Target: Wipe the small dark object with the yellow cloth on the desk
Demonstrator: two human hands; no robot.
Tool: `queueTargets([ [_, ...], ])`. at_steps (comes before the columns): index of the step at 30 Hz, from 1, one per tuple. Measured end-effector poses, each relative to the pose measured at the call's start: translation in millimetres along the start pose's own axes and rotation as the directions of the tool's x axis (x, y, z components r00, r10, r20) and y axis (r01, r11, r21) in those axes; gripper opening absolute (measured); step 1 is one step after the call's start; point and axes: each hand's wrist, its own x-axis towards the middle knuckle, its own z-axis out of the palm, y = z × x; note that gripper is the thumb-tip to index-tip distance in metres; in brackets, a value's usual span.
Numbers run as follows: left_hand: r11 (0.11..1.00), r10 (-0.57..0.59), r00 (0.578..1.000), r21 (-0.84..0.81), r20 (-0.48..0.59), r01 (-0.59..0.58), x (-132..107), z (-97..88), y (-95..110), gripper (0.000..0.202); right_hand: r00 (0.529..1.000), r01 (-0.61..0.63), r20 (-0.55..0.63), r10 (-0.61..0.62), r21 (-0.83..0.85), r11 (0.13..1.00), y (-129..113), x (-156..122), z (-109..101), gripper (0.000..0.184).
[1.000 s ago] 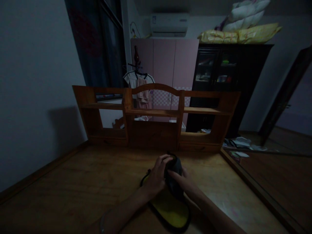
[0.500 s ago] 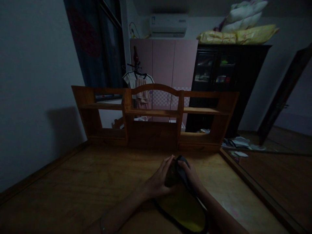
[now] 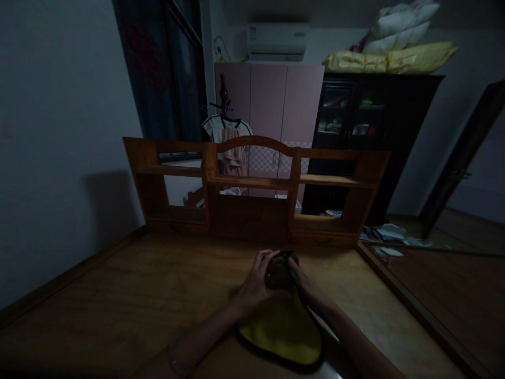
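Note:
My left hand (image 3: pixel 256 281) is closed around the side of a dark, shiny, round object (image 3: pixel 276 273) that looks like a glass cup, its round end facing up. A yellow cloth with a dark edge and a grey other side (image 3: pixel 282 331) hangs down from the cup toward me. My right hand (image 3: pixel 310 287) grips the top of this cloth and presses it against the cup's right rim. Dim light hides the cup's details and part of the fingers. Both hands are above the wooden board.
A wooden board (image 3: pixel 158 284) spreads below the hands. Beyond it stands a wooden shelf unit (image 3: pixel 252 183) with open compartments. A wall (image 3: pixel 63 131) rises on the left, and a raised wooden rail (image 3: pixel 410 302) runs along the right. Farther back are a pink wardrobe (image 3: pixel 268 100) and a dark cabinet (image 3: pixel 410 116).
The cup has turned so its round end shows more. The cloth's hanging part has swung left and spread, showing more yellow. My right hand has slid slightly lower along the cup's side.

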Motion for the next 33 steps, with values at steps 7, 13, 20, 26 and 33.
queueTargets([
  [7, 0.999, 0.011, 1.000, -0.041, -0.004, -0.012, -0.4, -0.3, -9.3, 0.064, 0.987, 0.110, 0.121, -0.101, -0.068, 0.992, 3.2, 0.1, 14.8, 0.075],
  [13, 0.996, -0.029, 1.000, -0.079, 0.002, 0.029, 1.1, -1.9, -9.4, 0.062, 0.982, 0.177, -0.029, -0.187, -0.204, 0.963, 13.3, 7.7, 15.1, 0.063],
  [20, 0.958, -0.135, 0.991, -0.255, 0.009, 0.133, 1.4, -0.3, -10.5, 0.073, 0.972, 0.120, -0.137, -0.189, -0.400, 0.908, 4.1, 10.9, 2.2, 0.055],
  [26, 0.779, -0.267, 0.956, -0.558, 0.117, 0.286, -0.6, 9.5, -23.1, 0.065, 0.959, 0.124, -0.209, -0.190, -0.292, 0.948, 0.3, 14.0, -3.2, 0.052],
  [33, 0.582, -0.481, 0.855, -0.660, 0.193, 0.475, 2.0, 17.5, -33.4, 0.068, 0.951, 0.290, 0.025, -0.309, -0.419, 0.861, 2.3, 10.2, 3.9, 0.044],
])
